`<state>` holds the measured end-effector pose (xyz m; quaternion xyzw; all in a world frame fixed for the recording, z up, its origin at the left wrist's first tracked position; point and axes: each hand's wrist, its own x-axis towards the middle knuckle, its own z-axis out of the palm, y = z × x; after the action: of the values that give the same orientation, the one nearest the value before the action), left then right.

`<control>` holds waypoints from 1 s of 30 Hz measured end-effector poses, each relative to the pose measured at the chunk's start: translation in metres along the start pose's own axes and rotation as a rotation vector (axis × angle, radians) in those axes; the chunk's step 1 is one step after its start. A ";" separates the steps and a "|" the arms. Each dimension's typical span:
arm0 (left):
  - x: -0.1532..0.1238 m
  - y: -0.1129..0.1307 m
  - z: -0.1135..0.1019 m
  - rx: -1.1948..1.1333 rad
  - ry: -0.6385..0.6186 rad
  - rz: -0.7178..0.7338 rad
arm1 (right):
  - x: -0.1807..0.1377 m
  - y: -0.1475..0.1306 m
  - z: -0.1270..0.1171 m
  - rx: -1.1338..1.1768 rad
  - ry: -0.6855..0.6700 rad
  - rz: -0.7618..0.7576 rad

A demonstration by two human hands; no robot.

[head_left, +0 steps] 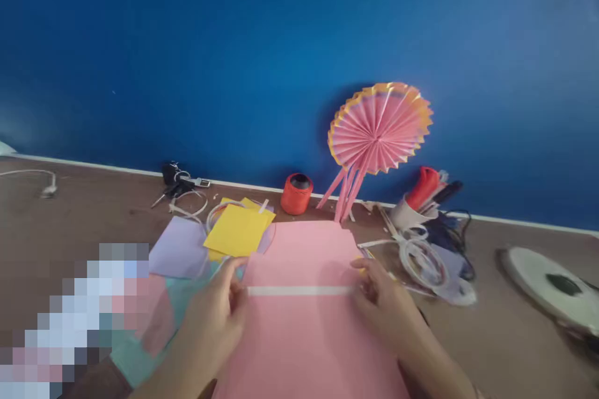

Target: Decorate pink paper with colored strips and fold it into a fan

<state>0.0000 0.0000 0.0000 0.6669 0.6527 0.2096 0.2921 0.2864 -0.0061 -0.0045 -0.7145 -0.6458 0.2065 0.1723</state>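
Observation:
A large sheet of pink paper (309, 343) spreads out in front of me, and more pink paper (304, 246) shows beyond it. A narrow white strip (302, 291) runs straight across the pink from side to side; I cannot tell whether it is tape or paper. At its left end, my left hand (224, 305) is closed on the pink sheet's edge. Opposite it, my right hand (381, 296) grips the right edge, fingers curled and thumb toward the strip. The fingertips of both hands are partly hidden.
A pink pleated paper fan (379, 131) with a yellow rim leans on the blue wall. Nearby are a red-orange roll (296, 194), yellow sheets (241, 229), lilac paper (180, 248), a coiled white cable (423, 262), a pen cup (409, 212) and a white round object (552, 287).

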 end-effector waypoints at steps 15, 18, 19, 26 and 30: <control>0.000 0.003 -0.001 0.015 0.028 -0.004 | 0.000 -0.008 -0.002 -0.047 0.009 0.020; -0.001 0.002 0.000 0.021 0.032 0.001 | 0.000 -0.009 -0.001 -0.056 0.011 0.024; -0.001 0.002 0.000 0.023 0.032 0.002 | 0.000 -0.009 -0.001 -0.060 0.009 0.026; 0.000 0.003 0.001 0.052 0.045 0.024 | 0.001 -0.014 -0.003 -0.066 0.001 0.035; 0.000 0.004 0.000 0.091 0.028 0.027 | 0.000 -0.016 -0.004 -0.083 0.003 0.042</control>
<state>0.0036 0.0003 0.0026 0.6851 0.6566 0.1930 0.2496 0.2749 -0.0042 0.0066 -0.7348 -0.6384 0.1821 0.1393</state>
